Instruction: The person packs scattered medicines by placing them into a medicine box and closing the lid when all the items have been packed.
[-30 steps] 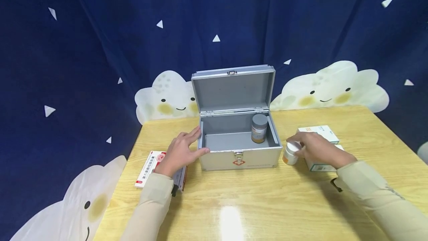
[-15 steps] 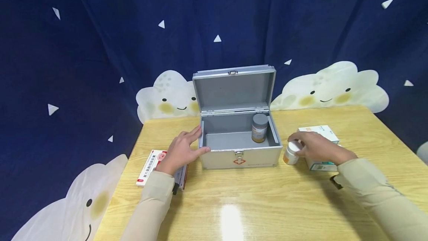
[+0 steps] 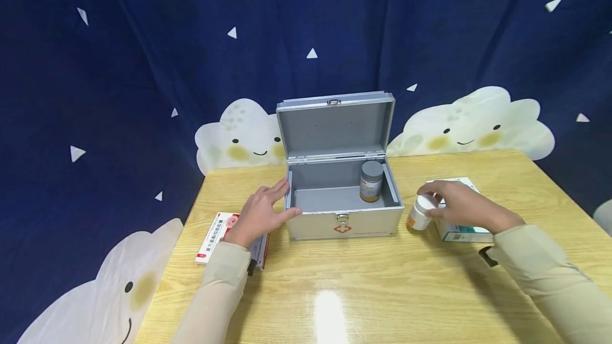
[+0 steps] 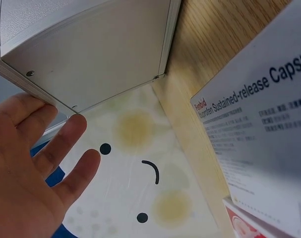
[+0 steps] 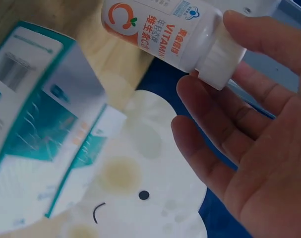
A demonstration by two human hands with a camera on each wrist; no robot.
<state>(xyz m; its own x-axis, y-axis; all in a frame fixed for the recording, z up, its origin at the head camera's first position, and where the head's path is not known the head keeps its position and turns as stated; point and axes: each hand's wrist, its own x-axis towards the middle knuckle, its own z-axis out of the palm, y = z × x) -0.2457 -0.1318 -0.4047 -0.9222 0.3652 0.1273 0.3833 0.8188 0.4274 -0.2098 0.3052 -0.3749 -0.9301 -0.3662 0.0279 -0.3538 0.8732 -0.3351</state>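
Note:
A silver medicine case [image 3: 344, 227] with its lid raised stands on the table. My left hand [image 3: 262, 212] rests at the case's left edge, fingers fairly straight along the side and thumb at the front rim. In the left wrist view, fingertips [image 4: 73, 126] are at the case's edge. My right hand [image 3: 459, 206] pinches the white cap of a vitamin C pill bottle [image 3: 419, 215], which tilts just right of the case. The right wrist view shows the bottle's orange-printed label [image 5: 155, 29], with thumb and fingers round the cap. A grey-lidded jar [image 3: 370, 182] stands inside the case at the right.
White and teal medicine boxes [image 3: 466, 233] lie beneath and behind my right hand. To the left, partly under my left forearm, are a white and red capsule box [image 3: 211, 240] and another box [image 3: 260, 251]. A dark blue cloud-print curtain [image 3: 330, 25] hangs behind the table.
The pill bottle has tilted and lifted a little, shifting slightly right with my right hand. My left hand has stayed at the case's edge.

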